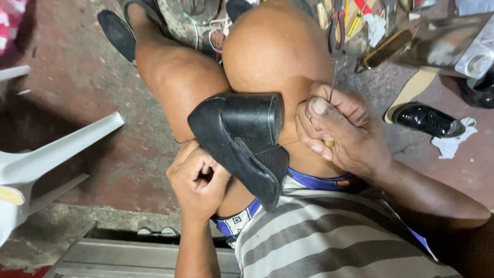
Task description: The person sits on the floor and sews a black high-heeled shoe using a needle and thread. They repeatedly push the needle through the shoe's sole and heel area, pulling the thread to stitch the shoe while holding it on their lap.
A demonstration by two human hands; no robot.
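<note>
Hands flank a black shoe [242, 141] wedged between the knees: left hand [198, 177] fisted on thread below, right hand [337, 131] pinching an awl beside it, sole stitching apparently unfinished.

Both hands are closed: left hand [198, 180] fisted low, right hand [337, 128] pinching higher.

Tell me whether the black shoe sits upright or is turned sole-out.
Turned sole-out: the black shoe lies between the knees, block heel and sole facing the camera.
</note>
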